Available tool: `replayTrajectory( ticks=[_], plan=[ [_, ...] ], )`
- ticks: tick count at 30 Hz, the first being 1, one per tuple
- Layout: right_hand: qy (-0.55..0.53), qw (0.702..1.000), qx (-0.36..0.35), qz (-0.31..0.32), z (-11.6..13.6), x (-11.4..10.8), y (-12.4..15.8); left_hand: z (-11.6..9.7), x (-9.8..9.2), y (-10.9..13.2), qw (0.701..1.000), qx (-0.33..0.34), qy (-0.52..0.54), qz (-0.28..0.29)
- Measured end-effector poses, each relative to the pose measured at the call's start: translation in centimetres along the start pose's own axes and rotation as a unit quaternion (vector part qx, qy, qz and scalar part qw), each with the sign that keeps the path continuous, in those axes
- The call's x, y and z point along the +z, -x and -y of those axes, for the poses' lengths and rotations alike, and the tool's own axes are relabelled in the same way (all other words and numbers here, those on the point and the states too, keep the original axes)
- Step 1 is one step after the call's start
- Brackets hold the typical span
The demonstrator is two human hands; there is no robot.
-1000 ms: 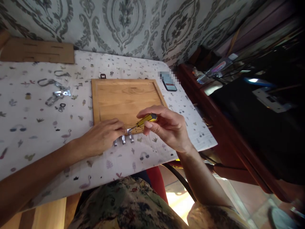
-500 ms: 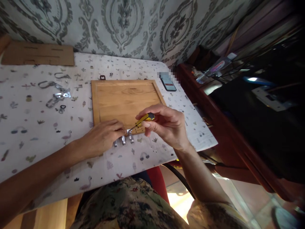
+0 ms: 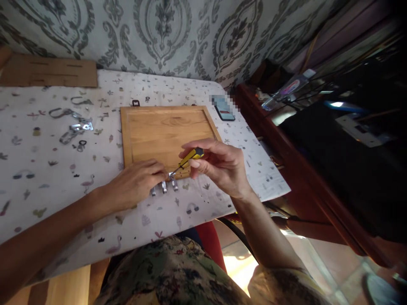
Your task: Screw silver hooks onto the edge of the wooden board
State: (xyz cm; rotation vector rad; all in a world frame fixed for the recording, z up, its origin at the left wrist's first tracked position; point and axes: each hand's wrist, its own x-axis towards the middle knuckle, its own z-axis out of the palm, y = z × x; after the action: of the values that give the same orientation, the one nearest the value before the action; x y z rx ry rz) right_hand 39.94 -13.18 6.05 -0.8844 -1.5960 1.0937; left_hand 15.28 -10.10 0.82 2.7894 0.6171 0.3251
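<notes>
My right hand is closed around the yellow and black handle of a small screwdriver. The screwdriver's shaft slants down to the left, its tip at a small metal latch on the near edge of a framed wooden board. My left hand rests over the board's near left corner, fingers together, fingertips pressed against this latch. Two more metal latches stick out beside it along that edge, partly covered by my left fingers. Whether the tip sits in a screw is too small to tell.
Loose metal clasps lie on the patterned tablecloth at the left. A cardboard piece lies at the back left. Past the board's right corner is a phone. A plastic bottle lies on the dark furniture at the right.
Hardly anything differs. My right hand and the screwdriver handle have shifted very slightly left and down, with the tip still at the latch. My left hand stays in place.
</notes>
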Motion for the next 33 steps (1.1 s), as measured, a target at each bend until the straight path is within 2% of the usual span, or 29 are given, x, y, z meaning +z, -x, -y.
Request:
replayTrajectory(
  ticks=[3, 5, 13, 19, 27, 31, 33],
  plan=[
    [0.020, 0.998, -0.024, -0.051, -0.2, 0.7, 0.0, 0.1, 0.2, 0.0, 1.000, -0.001, 0.013, -0.007],
    [0.030, 0.997, -0.040, -0.059, -0.2, 1.0, 0.0, 0.1, 0.3, 0.0, 1.000, -0.006, 0.021, -0.007],
    [-0.002, 1.000, -0.014, 0.022, 0.1, 0.1, -0.1, -0.1, 0.0, 0.0, 1.000, -0.018, 0.012, 0.009],
    [0.021, 0.998, -0.008, -0.057, -0.4, 1.0, -0.1, 0.0, 0.1, 0.0, 0.999, -0.018, 0.028, 0.009],
    [0.011, 1.000, 0.001, 0.027, 0.3, 0.2, -0.4, -0.2, -0.1, -0.1, 1.000, -0.016, 0.014, 0.016],
    [0.044, 0.998, -0.007, -0.039, 0.3, 0.7, -0.4, -0.1, 0.0, -0.1, 1.000, -0.012, 0.015, 0.009],
    [0.048, 0.997, -0.015, -0.053, 0.2, 0.8, -0.3, 0.0, 0.1, -0.1, 1.000, -0.014, 0.016, 0.008]
  ],
)
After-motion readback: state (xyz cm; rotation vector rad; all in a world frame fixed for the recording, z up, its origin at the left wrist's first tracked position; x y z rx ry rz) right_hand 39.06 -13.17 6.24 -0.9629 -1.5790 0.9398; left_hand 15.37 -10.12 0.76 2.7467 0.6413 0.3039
